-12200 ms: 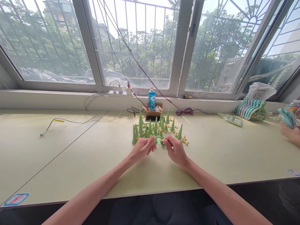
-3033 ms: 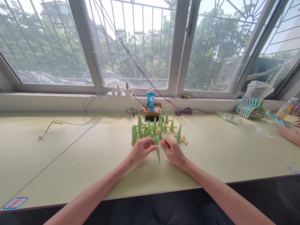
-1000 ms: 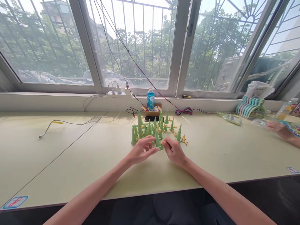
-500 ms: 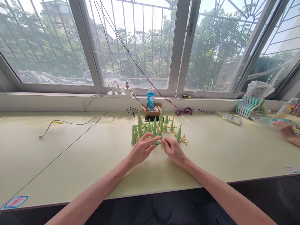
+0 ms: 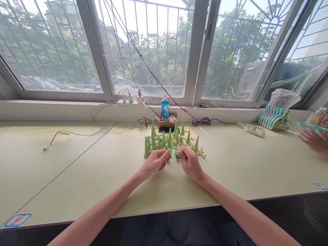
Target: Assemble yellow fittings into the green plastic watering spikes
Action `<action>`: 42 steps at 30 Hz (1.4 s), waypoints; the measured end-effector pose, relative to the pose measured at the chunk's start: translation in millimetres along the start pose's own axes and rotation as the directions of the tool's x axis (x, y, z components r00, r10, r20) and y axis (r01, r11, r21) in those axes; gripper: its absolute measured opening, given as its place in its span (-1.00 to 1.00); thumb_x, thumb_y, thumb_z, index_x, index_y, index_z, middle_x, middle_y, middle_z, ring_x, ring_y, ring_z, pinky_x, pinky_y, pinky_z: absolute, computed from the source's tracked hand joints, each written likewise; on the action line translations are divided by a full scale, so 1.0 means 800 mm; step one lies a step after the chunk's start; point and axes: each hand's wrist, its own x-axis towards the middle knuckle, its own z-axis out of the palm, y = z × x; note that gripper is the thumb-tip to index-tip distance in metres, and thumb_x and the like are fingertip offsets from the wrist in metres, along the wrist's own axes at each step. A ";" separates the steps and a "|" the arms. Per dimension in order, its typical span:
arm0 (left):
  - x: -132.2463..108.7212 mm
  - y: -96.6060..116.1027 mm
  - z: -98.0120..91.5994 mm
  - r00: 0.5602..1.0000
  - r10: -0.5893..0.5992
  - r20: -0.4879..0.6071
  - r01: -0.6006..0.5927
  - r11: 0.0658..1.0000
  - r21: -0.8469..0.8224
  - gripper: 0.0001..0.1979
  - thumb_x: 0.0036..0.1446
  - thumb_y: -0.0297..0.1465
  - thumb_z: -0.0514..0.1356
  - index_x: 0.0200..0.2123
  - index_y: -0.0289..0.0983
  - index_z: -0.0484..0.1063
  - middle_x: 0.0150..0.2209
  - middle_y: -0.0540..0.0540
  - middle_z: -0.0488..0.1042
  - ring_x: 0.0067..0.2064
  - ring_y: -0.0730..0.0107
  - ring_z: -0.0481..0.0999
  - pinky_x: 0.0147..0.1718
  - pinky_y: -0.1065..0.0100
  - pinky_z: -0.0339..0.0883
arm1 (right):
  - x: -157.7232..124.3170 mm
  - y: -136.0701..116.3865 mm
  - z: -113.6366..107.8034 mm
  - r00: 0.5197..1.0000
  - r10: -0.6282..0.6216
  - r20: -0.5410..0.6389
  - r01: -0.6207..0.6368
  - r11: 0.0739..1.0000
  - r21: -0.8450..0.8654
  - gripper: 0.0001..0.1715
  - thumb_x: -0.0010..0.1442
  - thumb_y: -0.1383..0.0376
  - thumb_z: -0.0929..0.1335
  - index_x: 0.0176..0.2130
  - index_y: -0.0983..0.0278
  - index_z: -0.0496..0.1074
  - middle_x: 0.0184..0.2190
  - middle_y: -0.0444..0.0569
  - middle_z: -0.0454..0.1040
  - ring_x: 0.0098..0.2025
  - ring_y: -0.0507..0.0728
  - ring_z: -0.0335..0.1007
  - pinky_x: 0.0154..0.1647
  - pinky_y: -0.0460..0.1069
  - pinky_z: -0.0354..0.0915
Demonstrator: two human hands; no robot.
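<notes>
Several green cones stand grouped on the pale table, with small yellow pieces among them and at their right. One green cone points down between my two hands. My left hand is beside it, thumb and fingers pinched together; whether it grips anything is hidden. Close to the cone's right side, my right hand is closed in a pinch, and what sits between its fingertips is too small to name.
Behind the cones are a small cardboard box, a blue bottle and a dark flat object. Cables lie left and right. At the right are hangers, a packet and another person's blurred hand.
My left hand's extended fingers have drawn together and moved slightly left and down. The cone between my hands now shows, tip downward. The other person's hand at the right has shifted.
</notes>
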 end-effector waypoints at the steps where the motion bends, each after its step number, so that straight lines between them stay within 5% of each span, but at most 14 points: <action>1: -0.001 0.002 0.000 0.999 -0.034 0.038 0.035 0.999 -0.038 -0.49 0.19 0.04 0.08 -0.47 -0.32 0.34 -0.51 -0.02 0.38 -0.66 0.58 0.24 -0.72 0.50 0.06 | -0.001 0.001 0.001 1.000 -0.012 0.013 0.012 1.000 -0.002 -0.66 0.37 0.20 0.17 -0.43 0.23 0.17 -0.60 -0.21 0.11 -0.57 0.01 -0.04 -0.52 -0.08 -0.01; 12: -0.001 -0.008 -0.005 0.979 -0.048 0.199 0.088 0.976 -0.201 -0.58 0.17 -0.05 0.18 -0.46 -0.31 0.33 -0.57 0.02 0.33 -0.62 0.57 0.23 -0.67 0.50 0.11 | -0.002 0.001 0.001 0.997 -0.016 0.075 0.013 0.999 0.041 -0.67 0.36 0.24 0.17 -0.46 0.22 0.13 -0.61 -0.22 0.08 -0.58 0.01 -0.05 -0.53 -0.07 -0.03; 31: -0.001 -0.012 0.001 0.987 0.155 0.041 -0.151 0.985 -0.088 -0.72 0.10 -0.26 0.29 -0.40 -0.27 0.26 -0.52 0.09 0.32 -0.64 0.62 0.26 -0.71 0.52 0.12 | -0.002 0.006 0.007 0.948 0.216 0.235 -0.290 0.891 0.350 -0.53 0.34 0.02 0.19 -0.50 0.21 0.12 -0.73 -0.26 0.10 -0.70 -0.03 -0.01 -0.66 -0.09 -0.01; 36: -0.002 -0.008 0.005 0.992 0.123 0.021 -0.120 0.986 -0.119 -0.69 0.07 -0.22 0.31 -0.30 -0.27 0.28 -0.56 0.09 0.35 -0.65 0.55 0.32 -0.74 0.51 0.12 | -0.001 0.006 0.007 0.932 0.232 0.277 -0.338 0.832 0.440 -0.51 0.31 -0.04 0.22 -0.49 0.21 0.13 -0.73 -0.28 0.09 -0.72 -0.06 -0.04 -0.69 -0.10 -0.06; 42: -0.002 -0.004 0.004 0.994 0.091 0.061 -0.080 0.983 -0.165 -0.64 0.09 -0.16 0.28 -0.34 -0.27 0.23 -0.54 0.02 0.44 -0.68 0.59 0.30 -0.69 0.48 0.12 | -0.003 0.003 0.006 0.947 0.203 0.250 -0.291 0.871 0.395 -0.54 0.33 0.00 0.21 -0.48 0.22 0.15 -0.70 -0.27 0.10 -0.69 -0.05 -0.01 -0.66 -0.10 -0.02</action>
